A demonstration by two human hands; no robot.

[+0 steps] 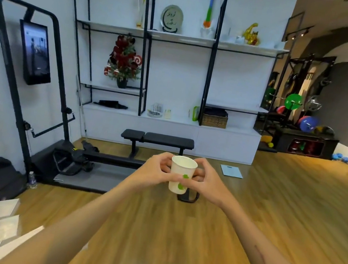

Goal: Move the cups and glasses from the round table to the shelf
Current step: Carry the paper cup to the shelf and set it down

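While raised over the wooden floor (270, 203), held upright: white paper cup (181, 174). Gripped by left hand (156, 171) and right hand (207, 182), fingers curled round. Ahead, shelf (182, 39).

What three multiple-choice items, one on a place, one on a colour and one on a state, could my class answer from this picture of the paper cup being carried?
1. Where is the paper cup?
A. On the black bench
B. Held in the air between both hands
C. On the top shelf

2. What colour are the marks on the cup?
A. Green
B. Red
C. Blue

3. How does the cup stand?
A. Upside down
B. Lying on its side
C. Upright, mouth open upward

Answers:
1 B: the left hand and right hand both grip it above the wooden floor, well short of the shelf.
2 A: green patches show on its white wall.
3 C: its open rim faces up, and the inside is visible.
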